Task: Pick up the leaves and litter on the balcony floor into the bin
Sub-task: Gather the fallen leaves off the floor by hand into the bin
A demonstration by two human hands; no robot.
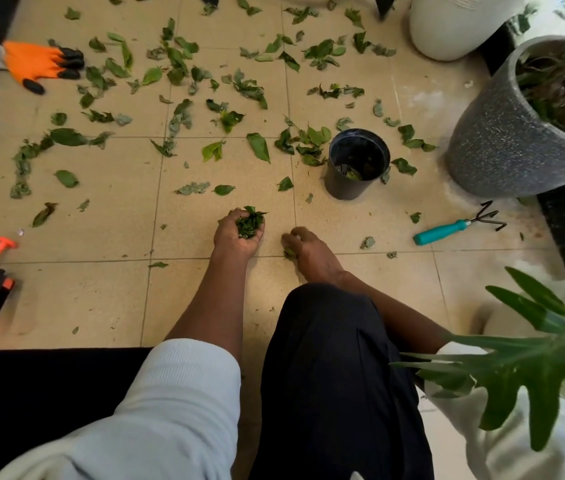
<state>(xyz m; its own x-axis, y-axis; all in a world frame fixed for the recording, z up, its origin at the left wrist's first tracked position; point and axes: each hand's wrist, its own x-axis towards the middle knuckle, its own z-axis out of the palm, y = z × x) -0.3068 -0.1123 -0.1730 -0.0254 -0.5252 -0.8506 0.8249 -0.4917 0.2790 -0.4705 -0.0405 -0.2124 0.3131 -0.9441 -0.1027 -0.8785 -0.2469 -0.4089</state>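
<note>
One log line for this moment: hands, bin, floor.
left hand: holds leaf bunch | right hand: pinching leaf off floor | bin: upright, few leaves inside | floor: many leaves left

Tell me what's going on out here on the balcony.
A person crouches on the tiled floor, gathering fallen leaves by hand. The left hand holds a bunch of leaves; the right hand pinches a leaf off the tiles. The small black bin ahead holds only a few, and many leaves remain scattered.
</note>
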